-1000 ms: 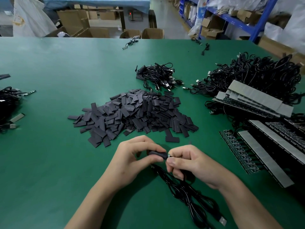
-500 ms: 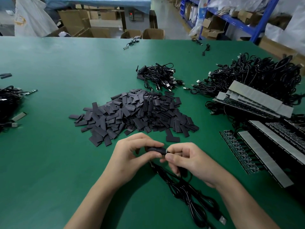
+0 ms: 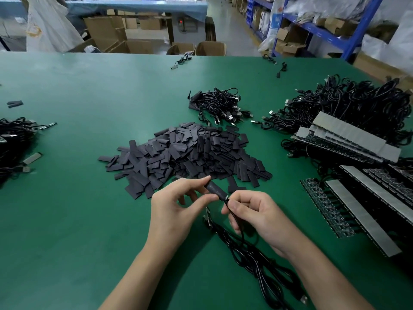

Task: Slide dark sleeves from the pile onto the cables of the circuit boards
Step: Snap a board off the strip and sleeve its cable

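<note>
Now threading: a sleeve (image 3: 215, 189) meets a cable (image 3: 242, 247) end, just in front of the pile (image 3: 187, 153).
Left hand (image 3: 176, 211) pinches the sleeve between thumb and forefinger; right hand (image 3: 257, 213) pinches the cable just behind its tip, at the sleeve's mouth. My worry: a flattened mouth could snag the tip, or the limp cable could buckle if pushed from too far back.

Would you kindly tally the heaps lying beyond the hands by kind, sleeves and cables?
Sleeve pile: 1
Cable heaps, left, centre, right: 3
Total: 4
</note>
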The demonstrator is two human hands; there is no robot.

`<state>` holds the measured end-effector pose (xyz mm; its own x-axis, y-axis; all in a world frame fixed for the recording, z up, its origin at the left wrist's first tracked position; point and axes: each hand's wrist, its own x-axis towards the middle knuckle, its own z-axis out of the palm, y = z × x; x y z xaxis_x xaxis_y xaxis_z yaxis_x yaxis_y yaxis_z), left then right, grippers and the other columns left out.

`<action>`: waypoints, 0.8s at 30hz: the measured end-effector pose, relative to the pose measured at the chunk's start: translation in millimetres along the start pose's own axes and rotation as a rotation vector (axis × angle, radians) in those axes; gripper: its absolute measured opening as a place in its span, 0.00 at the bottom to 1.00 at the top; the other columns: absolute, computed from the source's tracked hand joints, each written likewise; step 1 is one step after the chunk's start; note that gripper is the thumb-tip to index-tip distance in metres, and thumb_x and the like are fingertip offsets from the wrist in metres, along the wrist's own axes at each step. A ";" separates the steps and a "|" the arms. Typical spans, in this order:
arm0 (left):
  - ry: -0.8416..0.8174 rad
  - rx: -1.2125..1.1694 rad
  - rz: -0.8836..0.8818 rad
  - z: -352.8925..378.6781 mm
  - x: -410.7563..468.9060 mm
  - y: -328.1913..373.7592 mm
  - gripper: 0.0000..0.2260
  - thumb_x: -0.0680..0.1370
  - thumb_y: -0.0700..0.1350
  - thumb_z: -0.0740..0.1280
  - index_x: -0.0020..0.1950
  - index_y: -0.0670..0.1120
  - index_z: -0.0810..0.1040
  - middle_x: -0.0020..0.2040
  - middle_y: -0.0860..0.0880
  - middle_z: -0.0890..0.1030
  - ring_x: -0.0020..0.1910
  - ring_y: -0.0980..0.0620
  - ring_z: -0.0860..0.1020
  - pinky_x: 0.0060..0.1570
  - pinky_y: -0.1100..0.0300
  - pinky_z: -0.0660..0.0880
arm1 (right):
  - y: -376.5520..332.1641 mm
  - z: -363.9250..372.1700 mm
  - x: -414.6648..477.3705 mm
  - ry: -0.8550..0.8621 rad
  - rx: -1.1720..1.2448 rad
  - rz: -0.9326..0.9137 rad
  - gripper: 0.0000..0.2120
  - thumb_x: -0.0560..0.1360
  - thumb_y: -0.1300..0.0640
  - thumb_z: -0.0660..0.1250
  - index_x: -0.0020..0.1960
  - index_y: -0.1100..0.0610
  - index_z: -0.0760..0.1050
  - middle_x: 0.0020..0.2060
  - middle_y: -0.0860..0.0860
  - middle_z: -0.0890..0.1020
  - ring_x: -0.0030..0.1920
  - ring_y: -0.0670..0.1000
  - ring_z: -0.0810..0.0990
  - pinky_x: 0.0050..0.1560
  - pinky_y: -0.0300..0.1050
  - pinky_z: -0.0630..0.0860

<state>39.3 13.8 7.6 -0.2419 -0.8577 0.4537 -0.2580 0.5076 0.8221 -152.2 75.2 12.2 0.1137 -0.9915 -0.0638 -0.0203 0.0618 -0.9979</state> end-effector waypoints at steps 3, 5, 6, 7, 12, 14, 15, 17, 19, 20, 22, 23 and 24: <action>-0.014 -0.002 0.015 0.5 -0.1 -1.4 0.15 0.71 0.53 0.76 0.57 0.55 0.86 0.44 0.59 0.85 0.40 0.54 0.79 0.40 0.68 0.71 | 0.4 3.9 1.1 0.022 0.017 -0.013 0.11 0.81 0.52 0.65 0.43 0.49 0.83 0.31 0.50 0.80 0.33 0.49 0.78 0.41 0.39 0.76; -0.023 -0.013 0.020 1.5 0.0 -1.5 0.15 0.72 0.53 0.75 0.58 0.55 0.86 0.45 0.59 0.85 0.40 0.56 0.79 0.42 0.72 0.70 | 0.1 5.2 1.1 0.034 0.019 -0.017 0.11 0.81 0.52 0.65 0.43 0.49 0.83 0.31 0.50 0.80 0.33 0.49 0.78 0.41 0.39 0.76; -0.026 -0.015 0.023 2.3 0.1 -1.3 0.15 0.73 0.53 0.75 0.58 0.55 0.85 0.45 0.59 0.85 0.40 0.57 0.79 0.43 0.72 0.70 | 0.0 5.2 0.8 0.039 0.019 -0.016 0.11 0.81 0.52 0.65 0.43 0.49 0.83 0.31 0.50 0.80 0.33 0.49 0.78 0.41 0.40 0.76; -0.026 -0.022 0.023 3.1 -0.1 -1.2 0.14 0.73 0.52 0.74 0.59 0.55 0.85 0.45 0.59 0.85 0.41 0.58 0.79 0.43 0.72 0.70 | -0.1 5.0 0.4 0.045 0.019 -0.014 0.11 0.81 0.52 0.65 0.43 0.49 0.83 0.31 0.50 0.80 0.33 0.49 0.78 0.41 0.40 0.76; -0.016 -0.062 0.006 5.5 -1.9 -1.0 0.13 0.77 0.47 0.72 0.61 0.55 0.84 0.46 0.61 0.85 0.42 0.60 0.81 0.45 0.70 0.74 | -0.3 5.2 -0.5 0.056 0.037 0.001 0.11 0.81 0.52 0.65 0.43 0.49 0.83 0.31 0.50 0.80 0.33 0.49 0.78 0.42 0.39 0.76; 0.007 -0.074 0.004 6.5 -2.2 0.6 0.12 0.77 0.46 0.71 0.60 0.56 0.85 0.45 0.60 0.85 0.40 0.58 0.81 0.43 0.70 0.74 | -0.6 5.8 -0.3 0.047 0.047 0.000 0.11 0.81 0.52 0.65 0.43 0.49 0.83 0.31 0.50 0.80 0.33 0.49 0.78 0.42 0.39 0.76; 0.024 -0.090 -0.009 6.7 -2.0 1.6 0.12 0.77 0.46 0.71 0.59 0.56 0.85 0.44 0.59 0.85 0.39 0.57 0.81 0.42 0.70 0.74 | -1.0 6.5 -0.1 0.040 0.053 -0.001 0.11 0.81 0.52 0.65 0.43 0.49 0.83 0.31 0.50 0.80 0.33 0.48 0.78 0.42 0.39 0.76; 0.058 -0.125 -0.043 6.7 -1.3 2.5 0.11 0.76 0.46 0.72 0.57 0.57 0.85 0.44 0.57 0.85 0.38 0.55 0.81 0.41 0.66 0.75 | -2.0 8.3 0.5 0.027 0.067 0.001 0.12 0.81 0.52 0.65 0.42 0.48 0.83 0.31 0.50 0.80 0.33 0.48 0.77 0.42 0.39 0.76; 0.070 -0.154 -0.073 6.1 -0.6 2.4 0.10 0.75 0.47 0.72 0.54 0.58 0.86 0.44 0.57 0.86 0.38 0.54 0.82 0.41 0.60 0.78 | -2.5 9.0 0.9 0.019 0.076 0.004 0.12 0.81 0.51 0.65 0.42 0.48 0.83 0.30 0.50 0.80 0.33 0.49 0.77 0.42 0.39 0.76; 0.067 -0.163 -0.083 5.8 -0.5 2.3 0.10 0.75 0.47 0.72 0.54 0.58 0.86 0.44 0.57 0.86 0.39 0.54 0.82 0.42 0.58 0.79 | -2.4 9.0 1.1 0.017 0.078 0.004 0.12 0.81 0.51 0.65 0.42 0.48 0.83 0.30 0.49 0.79 0.33 0.49 0.77 0.42 0.39 0.76; 0.050 -0.166 -0.096 5.5 -0.9 2.7 0.09 0.74 0.47 0.72 0.53 0.57 0.86 0.43 0.57 0.86 0.39 0.56 0.82 0.41 0.61 0.78 | -2.1 8.8 0.9 0.020 0.086 0.003 0.12 0.81 0.51 0.65 0.42 0.48 0.83 0.30 0.49 0.79 0.33 0.49 0.77 0.42 0.39 0.76; 0.040 -0.162 -0.099 5.5 -1.1 3.4 0.09 0.75 0.47 0.72 0.53 0.57 0.86 0.44 0.57 0.86 0.39 0.56 0.82 0.41 0.64 0.77 | -1.8 8.8 0.8 0.021 0.092 0.003 0.12 0.81 0.52 0.65 0.42 0.48 0.83 0.30 0.50 0.79 0.33 0.49 0.77 0.42 0.39 0.76; 0.029 -0.155 -0.098 5.3 -1.3 3.9 0.09 0.75 0.47 0.72 0.54 0.56 0.86 0.44 0.58 0.86 0.39 0.56 0.82 0.41 0.65 0.76 | -1.3 8.9 0.6 0.021 0.097 0.005 0.12 0.81 0.52 0.65 0.42 0.48 0.83 0.30 0.50 0.79 0.33 0.49 0.77 0.42 0.39 0.76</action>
<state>33.6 17.4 8.4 -0.1953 -0.9055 0.3769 -0.1310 0.4049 0.9049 -143.2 75.6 13.3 0.0934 -0.9932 -0.0692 0.0759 0.0764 -0.9942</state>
